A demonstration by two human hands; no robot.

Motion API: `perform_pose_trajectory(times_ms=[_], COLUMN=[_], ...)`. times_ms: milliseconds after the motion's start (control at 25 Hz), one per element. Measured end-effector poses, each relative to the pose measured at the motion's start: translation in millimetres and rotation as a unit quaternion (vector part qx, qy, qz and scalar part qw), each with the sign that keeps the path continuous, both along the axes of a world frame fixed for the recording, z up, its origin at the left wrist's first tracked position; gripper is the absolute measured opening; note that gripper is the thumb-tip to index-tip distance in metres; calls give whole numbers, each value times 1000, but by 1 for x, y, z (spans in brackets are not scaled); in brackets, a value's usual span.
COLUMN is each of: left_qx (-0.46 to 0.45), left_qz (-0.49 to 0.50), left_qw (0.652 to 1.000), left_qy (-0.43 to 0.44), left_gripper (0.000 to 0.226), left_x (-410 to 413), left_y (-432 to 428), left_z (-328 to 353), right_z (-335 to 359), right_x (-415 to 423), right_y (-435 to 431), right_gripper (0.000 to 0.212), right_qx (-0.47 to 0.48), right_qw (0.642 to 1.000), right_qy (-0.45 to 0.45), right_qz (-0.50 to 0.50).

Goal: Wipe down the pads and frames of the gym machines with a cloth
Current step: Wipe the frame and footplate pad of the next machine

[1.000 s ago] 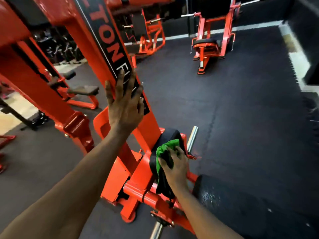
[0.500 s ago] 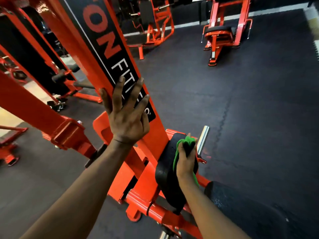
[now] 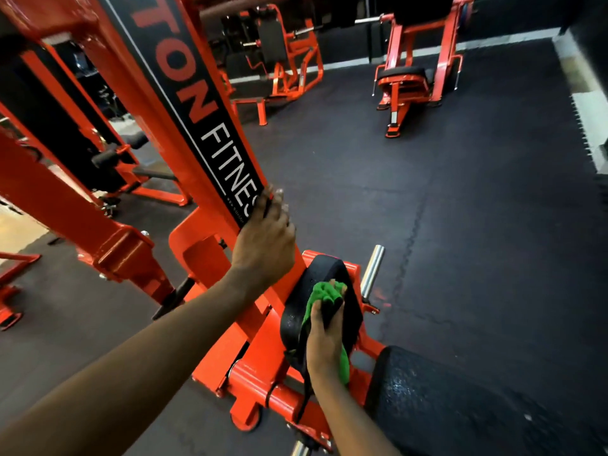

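Head view, down along two bare forearms.

Left hand (image 3: 263, 238) up on the orange upright (image 3: 210, 179), fingers (image 3: 271, 202) close together over the lower end of the black decal (image 3: 204, 126), right at the last white letters of "FITNES". Blurred there, so cannot tell whether laid flat against the post or hooked round its right edge. Thumb hidden behind the hand.

Right hand (image 3: 324, 340) lower than the left fingers and a little to their right, clenched round a bunched green cloth (image 3: 324, 292). Cloth bulging out above the curled fingers (image 3: 319, 319) and showing again below the heel of the hand, beside the wrist. Pressed by those fingers onto the face of a small black pad (image 3: 350, 311), tilted, mounted on the orange frame at the foot of the upright. Cloth and pad touching. Thin black strap (image 3: 304, 390) hanging from under the right palm down towards the orange base (image 3: 263, 373).

Just beyond the right fingertips, a chrome peg (image 3: 371, 268) sticking up from the frame, apart from the cloth. Nearer than the right wrist and to its right, a larger black pad (image 3: 460, 406), speckled and shiny. Dark rubber floor (image 3: 460, 225) spreading out past both sets of fingers.

Well beyond the fingers, an orange machine with a black seat (image 3: 404, 74), and left of it another orange machine (image 3: 283, 60). Left of the left fingers, a slanted orange beam (image 3: 65, 209).
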State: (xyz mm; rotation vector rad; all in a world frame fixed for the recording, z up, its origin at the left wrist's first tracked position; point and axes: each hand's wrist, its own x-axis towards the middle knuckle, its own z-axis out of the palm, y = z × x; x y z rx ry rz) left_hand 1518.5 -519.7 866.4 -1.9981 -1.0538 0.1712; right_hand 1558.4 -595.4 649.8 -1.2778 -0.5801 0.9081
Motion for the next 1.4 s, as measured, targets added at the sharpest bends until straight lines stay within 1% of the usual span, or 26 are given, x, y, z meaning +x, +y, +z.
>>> perform_pose_trajectory(times_ms=[80, 160, 200, 280, 440, 520, 560, 600, 640, 720, 800, 880, 920, 1040, 1080, 1200, 1280, 1400], left_qx=[-16, -23, -30, -34, -29, -36, -37, -40, -44, -49, -50, -53, -54, -52, -50, -45, -42, -39], left_qz=[2, 8, 13, 19, 23, 33, 35, 36, 37, 33, 26, 20, 18, 18, 16, 11, 15, 6], left_qw=[999, 999, 999, 998, 999, 998, 998, 998, 998, 998, 998, 998, 998, 998, 998, 999, 999, 999], left_qy=[32, 36, 38, 40, 30, 26, 26, 26, 25, 21, 16, 13, 14, 14, 14, 18, 21, 26], left_gripper=[39, 35, 35, 33, 33, 35, 36, 36, 37, 38, 38, 38, 40, 42, 41, 41, 41, 41], left_x=[8, 11, 11, 9, 12, 12, 12, 13, 13, 12, 12, 11, 11, 11, 11, 10, 9, 9], left_y=[7, 12, 14, 13, 10, 7, 7, 7, 7, 6, 7, 8, 9, 11, 12, 11, 11, 11], left_z=[5, 3, -1, -6, -4, -3, -2, -2, -1, -1, -1, -2, -2, -6, -7, -8, -8, -7], right_z=[0, 3, 6, 5, 0, 3, 1, 0, -3, -8, -12, -14, -12, -6, -5, -6, -4, 3], right_x=[7, 23, 31, 45, 72, 68, 60, 51, 41, 23, 15, 20, 26, 48, 55, 66, 60, 35], right_y=[24, 56, 71, 99, 132, 118, 107, 93, 78, 49, 35, 43, 52, 88, 98, 110, 99, 58], right_gripper=[91, 88, 84, 73, 82, 83, 85, 87, 89, 92, 90, 93, 93, 75, 75, 89, 96, 96], right_qx=[0, -42, -71, -91, -136, -123, -97, -71, -48, -30, -17, -24, -44, -93, -104, -144, -160, -119], right_qw=[1000, 998, 996, 994, 989, 991, 993, 995, 997, 998, 999, 999, 998, 995, 994, 988, 986, 992], right_qy=[-7, -4, -5, -21, 21, -12, -36, -42, -30, -7, -15, -22, -21, -8, -3, 25, 18, 9], right_qz=[-16, -46, -53, -52, -51, -53, -57, -60, -59, -53, -39, -31, -27, -24, -24, -43, -37, -43])
